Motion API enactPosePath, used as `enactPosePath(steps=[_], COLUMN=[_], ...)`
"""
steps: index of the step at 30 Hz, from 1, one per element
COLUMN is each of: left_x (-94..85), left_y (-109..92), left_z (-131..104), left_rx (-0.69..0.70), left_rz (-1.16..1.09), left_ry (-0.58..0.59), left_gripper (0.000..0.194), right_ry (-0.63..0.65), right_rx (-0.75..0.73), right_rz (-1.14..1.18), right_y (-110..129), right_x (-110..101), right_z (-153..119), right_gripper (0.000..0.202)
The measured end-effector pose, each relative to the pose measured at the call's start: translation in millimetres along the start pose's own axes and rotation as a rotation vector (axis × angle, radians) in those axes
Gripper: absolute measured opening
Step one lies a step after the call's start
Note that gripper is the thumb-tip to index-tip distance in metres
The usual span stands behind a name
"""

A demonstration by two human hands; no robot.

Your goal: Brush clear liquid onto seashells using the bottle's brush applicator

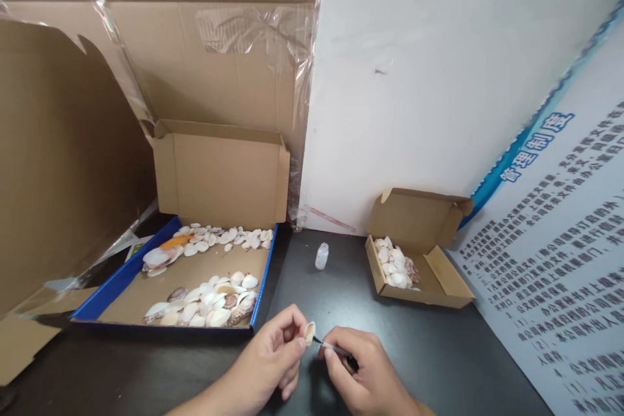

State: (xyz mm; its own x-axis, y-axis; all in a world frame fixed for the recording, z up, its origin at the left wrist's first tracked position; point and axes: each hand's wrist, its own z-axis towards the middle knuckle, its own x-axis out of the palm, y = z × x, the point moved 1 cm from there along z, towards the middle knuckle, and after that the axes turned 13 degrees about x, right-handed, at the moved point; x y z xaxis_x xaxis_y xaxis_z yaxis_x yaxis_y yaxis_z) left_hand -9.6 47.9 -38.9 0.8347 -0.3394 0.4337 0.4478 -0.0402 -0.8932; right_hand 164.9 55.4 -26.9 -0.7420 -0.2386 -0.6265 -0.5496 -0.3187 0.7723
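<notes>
My left hand (275,357) pinches a small pale seashell (309,333) between thumb and fingertips, with its hollow side partly turned to the right. In my right hand (363,364) is a thin brush (325,344) with a dark tip and a dark handle. Its tip points left and meets, or nearly meets, the shell's edge; I cannot tell which. Beyond both hands, a small bottle (322,257) with whitish contents stands upright on the dark table (305,286).
On the left lies an open blue-sided box (170,292) with seashells in two groups and an orange piece. A smaller open cardboard box (419,299) on the right holds more shells. Large cardboard (219,78), a white panel (404,91) and a printed board (550,247) stand behind.
</notes>
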Motion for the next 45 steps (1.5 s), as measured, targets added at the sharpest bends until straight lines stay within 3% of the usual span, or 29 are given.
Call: enactPosePath(steps=[8,29,37,42,45], left_x=[-1.9,2.6,2.2,1.5,1.0], left_y=[1.4,-7.2,-7.3,-4.7,-3.9], left_z=[0.4,-2.2,-0.8,-1.8,-2.5], left_rx=[-0.002,-0.017,-0.023,-0.014,-0.007], left_rz=[0.011,0.042,0.052,0.058,0.061], left_ry=[-0.004,0.008,0.012,0.02,0.033], left_gripper=[0.042,0.04,0.042,0.041,0.041], right_ry=[-0.031,0.029,-0.027,0.021,0.001], right_rx=[-0.08,0.032,0.081,0.006,0.048], right_rz=[0.042,0.033,0.024,0.018,0.007], right_y=[3.1,5.7,7.4,8.3,7.3], right_x=[-1.2,-0.3,-2.3,0.4,0.5], right_z=[-2.1,-3.5,-3.2,-6.1,-6.0], right_gripper=[0.022,0.023,0.028,0.023,0.025])
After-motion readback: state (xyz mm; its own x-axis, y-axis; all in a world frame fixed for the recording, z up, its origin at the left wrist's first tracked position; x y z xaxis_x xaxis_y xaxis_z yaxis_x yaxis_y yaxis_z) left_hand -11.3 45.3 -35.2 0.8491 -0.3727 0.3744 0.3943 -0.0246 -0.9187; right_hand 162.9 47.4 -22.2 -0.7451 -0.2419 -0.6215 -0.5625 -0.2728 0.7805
